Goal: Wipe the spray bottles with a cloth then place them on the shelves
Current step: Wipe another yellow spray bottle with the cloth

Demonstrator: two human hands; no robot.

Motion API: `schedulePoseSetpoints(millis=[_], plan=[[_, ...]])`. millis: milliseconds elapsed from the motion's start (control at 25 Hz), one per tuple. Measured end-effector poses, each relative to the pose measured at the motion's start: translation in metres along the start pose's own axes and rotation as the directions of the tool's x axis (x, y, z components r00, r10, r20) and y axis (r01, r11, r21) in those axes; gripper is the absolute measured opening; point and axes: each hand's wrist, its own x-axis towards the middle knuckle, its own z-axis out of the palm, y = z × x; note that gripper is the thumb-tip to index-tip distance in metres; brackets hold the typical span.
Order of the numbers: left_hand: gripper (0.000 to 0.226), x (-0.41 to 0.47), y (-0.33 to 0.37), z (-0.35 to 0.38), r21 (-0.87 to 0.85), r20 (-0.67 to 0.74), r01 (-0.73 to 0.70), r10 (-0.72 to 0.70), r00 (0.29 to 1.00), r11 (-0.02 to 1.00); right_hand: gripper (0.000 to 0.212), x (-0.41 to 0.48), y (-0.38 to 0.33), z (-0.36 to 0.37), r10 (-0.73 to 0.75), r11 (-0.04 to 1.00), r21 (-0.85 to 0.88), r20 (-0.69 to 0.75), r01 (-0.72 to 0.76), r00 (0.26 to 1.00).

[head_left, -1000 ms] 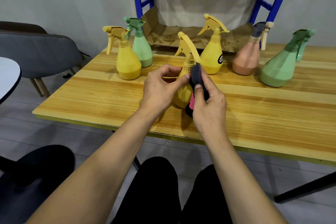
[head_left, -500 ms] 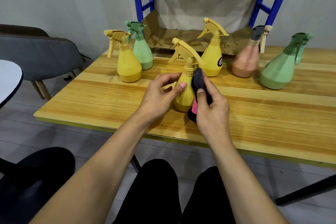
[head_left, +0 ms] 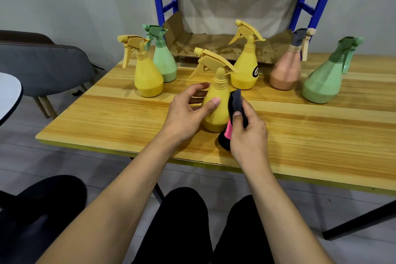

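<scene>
Yellow spray bottle (head_left: 216, 111) on counter (head_left: 128, 118), gripped by left hand (head_left: 186, 113); right hand (head_left: 249, 137) pinching dark cloth (head_left: 236, 103) against bottle's side.

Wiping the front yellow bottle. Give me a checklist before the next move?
1. Front yellow bottle upright on the table: ok.
2. Left hand steadying it, thumb on the body: ok.
3. Right hand has a grip on the cloth, which is pressed to the bottle's right side: ok.
4. Bottle wiped all round: cannot tell, its far side is hidden.
5. Shelf behind the table shows bare cardboard to set it on: ok.
6. Straight path to the shelf: not ok, the labelled yellow bottle stands in between; lift over or go round.
</scene>
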Motion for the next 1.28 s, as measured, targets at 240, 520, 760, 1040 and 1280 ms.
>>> schedulePoseSetpoints(millis=[240,520,760,1040,1280], plan=[[0.044,-0.004,0.003,0.008,0.145,-0.077,-0.011,0.023,0.997,0.989,0.044,0.002,-0.008,0.002,-0.077,0.994,0.076,-0.027,0.079,0.997],[0.049,0.0,-0.002,-0.016,0.136,0.077,0.034,-0.045,0.996,0.99,0.045,0.001,-0.007,-0.003,-0.026,0.997,0.073,-0.011,0.027,1.0],[0.048,-0.002,-0.001,-0.008,0.021,0.014,0.033,-0.033,0.999,0.999,0.045,-0.011,-0.007,0.004,-0.025,0.999,0.029,-0.052,0.027,0.998],[0.042,-0.004,0.006,-0.003,0.074,-0.031,0.03,-0.028,0.999,0.997,0.047,-0.007,-0.013,0.007,-0.113,0.993,0.035,-0.046,0.114,0.993],[0.042,-0.004,0.011,0.005,0.127,-0.087,0.031,-0.02,0.996,0.991,0.046,-0.01,-0.006,0.002,-0.033,0.998,0.052,-0.069,0.037,0.997]])
